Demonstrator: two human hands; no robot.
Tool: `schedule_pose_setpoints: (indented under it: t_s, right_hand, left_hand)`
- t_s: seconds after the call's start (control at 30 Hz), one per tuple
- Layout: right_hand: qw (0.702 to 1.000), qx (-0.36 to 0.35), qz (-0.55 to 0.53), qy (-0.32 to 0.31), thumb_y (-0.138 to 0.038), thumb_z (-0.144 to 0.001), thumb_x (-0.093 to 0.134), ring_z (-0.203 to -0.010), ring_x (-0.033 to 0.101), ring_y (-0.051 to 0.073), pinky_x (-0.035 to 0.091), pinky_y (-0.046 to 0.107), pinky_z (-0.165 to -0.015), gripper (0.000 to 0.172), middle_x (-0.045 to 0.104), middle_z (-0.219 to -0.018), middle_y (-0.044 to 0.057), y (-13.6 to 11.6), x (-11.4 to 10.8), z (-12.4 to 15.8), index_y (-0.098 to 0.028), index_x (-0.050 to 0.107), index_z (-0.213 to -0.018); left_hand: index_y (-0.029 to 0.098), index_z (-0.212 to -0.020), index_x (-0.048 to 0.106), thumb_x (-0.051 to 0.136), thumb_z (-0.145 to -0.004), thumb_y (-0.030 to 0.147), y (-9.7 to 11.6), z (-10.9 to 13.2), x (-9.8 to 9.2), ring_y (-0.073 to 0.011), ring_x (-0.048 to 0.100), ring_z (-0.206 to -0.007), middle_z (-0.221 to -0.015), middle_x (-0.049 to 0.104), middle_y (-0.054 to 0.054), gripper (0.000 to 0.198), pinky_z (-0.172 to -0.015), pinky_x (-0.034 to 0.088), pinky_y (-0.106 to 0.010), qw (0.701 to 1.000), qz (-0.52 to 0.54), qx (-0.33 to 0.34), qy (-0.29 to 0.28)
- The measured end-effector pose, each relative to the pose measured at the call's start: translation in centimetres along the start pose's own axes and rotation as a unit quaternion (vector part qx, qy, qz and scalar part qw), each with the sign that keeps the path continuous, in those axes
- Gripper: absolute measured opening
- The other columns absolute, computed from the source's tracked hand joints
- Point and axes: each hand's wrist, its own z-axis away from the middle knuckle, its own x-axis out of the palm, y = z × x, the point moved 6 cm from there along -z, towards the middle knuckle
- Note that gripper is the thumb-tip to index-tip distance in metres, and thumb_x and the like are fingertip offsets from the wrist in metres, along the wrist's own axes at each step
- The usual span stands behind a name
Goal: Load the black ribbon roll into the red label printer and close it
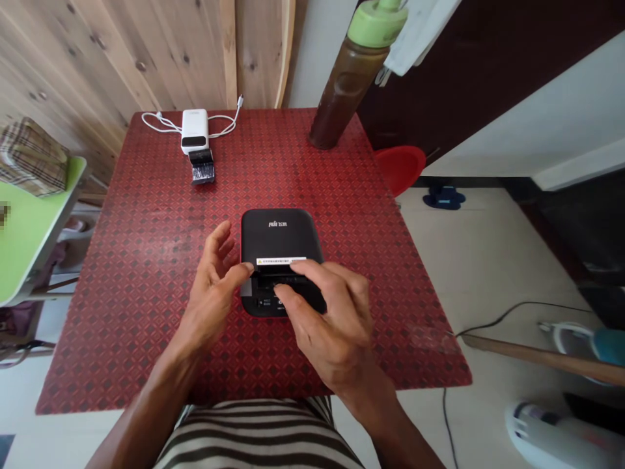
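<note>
A black label printer (pixel 278 238) lies in the middle of the red patterned tabletop (pixel 146 260), with a white and yellow warning sticker across its top and a dark slot at the front. My right hand (pixel 332 319) grips the printer's front part, thumb at the slot and fingers over the lid. My left hand (pixel 212 293) stands at the printer's left side, fingers spread, the index fingertip touching the front edge by the sticker. Part of the printer's front is hidden behind my right hand.
At the table's far end lie a white power bank (pixel 194 129) with a white cable and a small black wrapped item (pixel 202 167). A brown bottle with a green cap (pixel 352 85) stands at the far right corner. A plaid bag (pixel 32 157) sits on a green shelf to the left.
</note>
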Motion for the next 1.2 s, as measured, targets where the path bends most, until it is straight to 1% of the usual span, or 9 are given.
schedule_pose_setpoints:
  t_s: [0.07,0.13,0.27,0.43,0.7,0.8,0.9,1.0,1.2]
  right_hand:
    - [1.000,0.020,0.007,0.013,-0.003,-0.105,0.074,-0.125,0.078,0.032,0.064,0.049,-0.101,0.023,0.086,-0.134,0.016,0.2,0.1,0.3,-0.025,0.080,-0.108]
    - [0.999,0.033,-0.007,0.004,-0.002,-0.105,0.073,-0.132,0.079,0.032,0.062,0.050,-0.108,0.023,0.087,-0.138,0.015,0.3,0.3,0.5,-0.025,0.078,-0.108]
    - [0.999,0.031,-0.025,-0.015,-0.004,-0.109,0.069,-0.123,0.086,0.026,0.059,0.046,-0.110,0.024,0.092,-0.125,0.006,0.4,0.6,0.8,-0.024,0.075,-0.120]
    - [0.999,0.035,-0.009,-0.032,-0.009,-0.113,0.067,-0.122,0.086,0.025,0.060,0.042,-0.111,0.024,0.091,-0.126,0.011,0.3,0.6,0.6,-0.016,0.069,-0.135]
    - [0.996,0.055,-0.056,-0.044,-0.011,-0.114,0.064,-0.128,0.084,0.026,0.066,0.047,-0.114,0.033,0.089,-0.133,0.011,0.7,0.5,1.0,-0.019,0.067,-0.146]
    - [0.993,0.077,-0.084,-0.018,-0.009,-0.112,0.067,-0.136,0.081,0.027,0.066,0.047,-0.118,0.037,0.086,-0.138,0.014,1.0,-0.6,1.5,-0.018,0.068,-0.148]
    - [0.989,0.124,-0.073,0.021,-0.011,-0.110,0.072,-0.134,0.081,0.028,0.069,0.046,-0.114,0.040,0.084,-0.141,0.017,1.6,-1.7,2.6,-0.018,0.069,-0.149]
    - [0.983,0.176,-0.045,0.006,-0.024,-0.112,0.073,-0.127,0.084,0.029,0.073,0.045,-0.107,0.042,0.084,-0.140,0.018,2.2,-1.7,4.1,-0.018,0.067,-0.153]
    - [0.978,0.206,-0.022,-0.014,-0.044,-0.118,0.067,-0.118,0.087,0.030,0.076,0.044,-0.099,0.050,0.085,-0.135,0.019,2.2,-0.9,5.3,-0.018,0.060,-0.159]
  left_hand:
    - [0.034,-0.158,0.059,0.080,-0.087,0.032,-1.0,0.5,0.1,-0.0395,0.050,-0.169,-0.178,0.056,-0.012,0.074,-0.133,0.050,-0.061,0.999,0.015,-0.038,-0.017]
    - [0.031,-0.157,0.060,0.080,-0.087,0.034,-1.6,0.9,0.3,-0.0401,0.051,-0.169,-0.179,0.056,-0.013,0.073,-0.133,0.050,-0.060,0.996,0.042,-0.072,-0.031]
    - [0.025,-0.154,0.064,0.084,-0.087,0.035,-1.2,1.2,0.8,-0.0399,0.057,-0.163,-0.166,0.069,-0.014,0.071,-0.133,0.049,-0.058,0.990,0.089,-0.097,-0.041]
    - [0.026,-0.152,0.068,0.088,-0.087,0.033,-0.9,1.3,1.0,-0.0389,0.059,-0.160,-0.161,0.072,-0.011,0.069,-0.136,0.045,-0.057,0.989,0.101,-0.096,-0.044]
    - [0.025,-0.154,0.068,0.089,-0.088,0.035,-1.7,1.2,0.3,-0.0399,0.061,-0.158,-0.162,0.072,-0.012,0.069,-0.133,0.046,-0.060,0.992,0.081,-0.084,-0.042]
    - [0.028,-0.154,0.071,0.089,-0.094,0.041,-2.0,2.0,-0.4,-0.0384,0.056,-0.164,-0.168,0.069,-0.010,0.063,-0.137,0.042,-0.057,0.994,0.072,-0.074,-0.037]
    - [0.032,-0.154,0.073,0.088,-0.098,0.041,-2.2,3.0,-0.8,-0.0382,0.059,-0.161,-0.169,0.069,-0.007,0.059,-0.131,0.050,-0.055,0.994,0.073,-0.067,-0.055]
    - [0.034,-0.154,0.074,0.088,-0.097,0.037,-2.1,3.5,-0.9,-0.0375,0.065,-0.155,-0.165,0.072,-0.006,0.058,-0.122,0.057,-0.052,0.993,0.072,-0.071,-0.064]
    - [0.031,-0.149,0.076,0.086,-0.093,0.033,-1.7,3.4,-0.6,-0.0380,0.065,-0.154,-0.159,0.075,-0.007,0.057,-0.125,0.053,-0.055,0.994,0.067,-0.080,-0.034]
